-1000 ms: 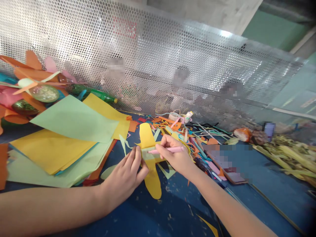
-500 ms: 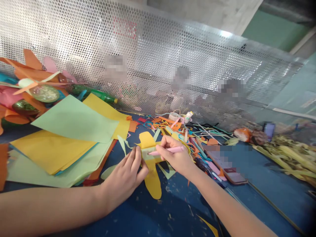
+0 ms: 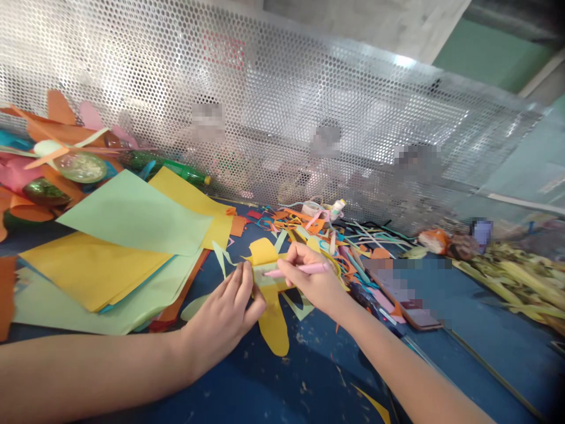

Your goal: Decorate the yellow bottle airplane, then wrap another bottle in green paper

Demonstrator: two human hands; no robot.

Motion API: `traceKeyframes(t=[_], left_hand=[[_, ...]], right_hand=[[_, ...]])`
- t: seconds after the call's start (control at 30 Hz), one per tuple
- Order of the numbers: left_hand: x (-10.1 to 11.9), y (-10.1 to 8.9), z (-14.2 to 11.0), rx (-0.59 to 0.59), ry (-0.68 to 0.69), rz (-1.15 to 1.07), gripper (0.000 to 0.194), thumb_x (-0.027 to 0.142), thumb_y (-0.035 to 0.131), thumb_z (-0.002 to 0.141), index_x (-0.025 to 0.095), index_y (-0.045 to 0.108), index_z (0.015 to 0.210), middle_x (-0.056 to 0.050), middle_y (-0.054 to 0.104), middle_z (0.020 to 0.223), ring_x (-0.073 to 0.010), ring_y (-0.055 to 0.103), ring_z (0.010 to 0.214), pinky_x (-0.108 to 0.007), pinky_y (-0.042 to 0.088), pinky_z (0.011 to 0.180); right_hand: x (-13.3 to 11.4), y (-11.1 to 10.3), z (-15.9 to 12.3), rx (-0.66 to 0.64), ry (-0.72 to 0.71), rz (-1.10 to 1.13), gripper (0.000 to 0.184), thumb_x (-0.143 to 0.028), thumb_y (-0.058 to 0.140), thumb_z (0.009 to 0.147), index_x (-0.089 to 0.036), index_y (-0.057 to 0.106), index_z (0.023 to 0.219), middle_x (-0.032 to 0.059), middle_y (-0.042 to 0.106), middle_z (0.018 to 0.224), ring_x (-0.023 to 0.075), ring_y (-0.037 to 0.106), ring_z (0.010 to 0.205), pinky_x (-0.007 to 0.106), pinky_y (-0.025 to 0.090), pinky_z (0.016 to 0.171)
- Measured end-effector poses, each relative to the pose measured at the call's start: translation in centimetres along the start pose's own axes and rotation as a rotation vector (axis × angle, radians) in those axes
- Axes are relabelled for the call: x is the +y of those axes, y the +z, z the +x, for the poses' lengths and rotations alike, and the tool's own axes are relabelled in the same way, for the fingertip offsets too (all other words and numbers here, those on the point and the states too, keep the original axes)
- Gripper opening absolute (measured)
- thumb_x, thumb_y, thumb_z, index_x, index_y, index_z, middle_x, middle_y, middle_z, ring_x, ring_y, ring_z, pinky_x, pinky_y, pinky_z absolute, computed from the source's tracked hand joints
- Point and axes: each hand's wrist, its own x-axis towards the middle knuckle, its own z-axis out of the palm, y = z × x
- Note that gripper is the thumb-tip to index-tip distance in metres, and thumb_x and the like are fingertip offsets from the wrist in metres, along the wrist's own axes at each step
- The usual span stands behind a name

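Note:
A yellow paper plane-shaped craft (image 3: 273, 324), with rounded wing-like flaps, lies on the blue table. A pale green strip (image 3: 265, 279) runs across its middle. My left hand (image 3: 227, 315) is closed over the craft's left end, fingertips pressing near the strip and thumb along its near side. Pinched in my right hand (image 3: 311, 277) is a pink pen (image 3: 304, 268), its tip at the strip. My right hand covers part of the craft's right side. Pale green offcuts (image 3: 301, 305) lie beside the craft.
Green and yellow paper sheets (image 3: 136, 218) are stacked at left, with orange paper-and-bottle crafts (image 3: 57, 141) behind. Colourful scraps (image 3: 286, 221), a small white bottle (image 3: 338, 209) and a phone (image 3: 408, 300) lie to the right. A perforated metal screen (image 3: 273, 106) stands behind; people are beyond it.
The pink pen's tip has shifted slightly left along the pale green strip. My left hand stays in place on the craft.

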Motion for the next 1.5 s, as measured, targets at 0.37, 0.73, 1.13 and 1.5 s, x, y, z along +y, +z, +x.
traceKeyframes(t=[0.37,0.73,1.13,1.5], left_hand=[[-0.01,-0.01,0.01,0.006,-0.006,0.006,0.024,0.011,0.048,0.083,0.007,0.045,0.106,-0.034,0.052,0.122,-0.0386,0.053,0.116,-0.041,0.052,0.089],[-0.03,0.04,-0.11,0.011,0.0,-0.004,0.027,0.01,0.047,0.082,0.006,0.046,0.108,-0.035,0.052,0.123,-0.0378,0.053,0.116,-0.041,0.051,0.09],[0.04,-0.13,0.05,-0.001,-0.005,0.024,0.027,0.014,0.051,0.081,0.008,0.047,0.107,-0.032,0.053,0.123,-0.0368,0.054,0.115,-0.039,0.052,0.09],[0.01,-0.08,0.03,0.004,-0.006,0.011,0.029,0.015,0.05,0.081,0.006,0.047,0.109,-0.034,0.053,0.123,-0.0367,0.054,0.115,-0.039,0.051,0.09]], right_hand=[[-0.1,0.09,-0.01,-0.002,0.003,0.05,0.022,-0.03,0.054,0.084,-0.021,0.042,0.068,-0.0076,0.05,0.052,0.0091,0.055,0.05,0.02,0.042,0.052],[0.05,0.13,0.02,-0.033,0.033,0.067,0.022,-0.026,0.054,0.082,-0.022,0.041,0.066,-0.0082,0.047,0.05,0.0088,0.054,0.047,0.02,0.044,0.051],[-0.01,0.18,0.02,-0.047,0.044,0.074,0.021,-0.027,0.055,0.083,-0.021,0.042,0.067,-0.008,0.049,0.05,0.0091,0.055,0.048,0.02,0.042,0.051],[0.31,0.17,0.03,-0.045,0.026,0.06,0.021,-0.029,0.056,0.083,-0.022,0.042,0.068,-0.0075,0.051,0.051,0.0093,0.056,0.048,0.02,0.042,0.05]])
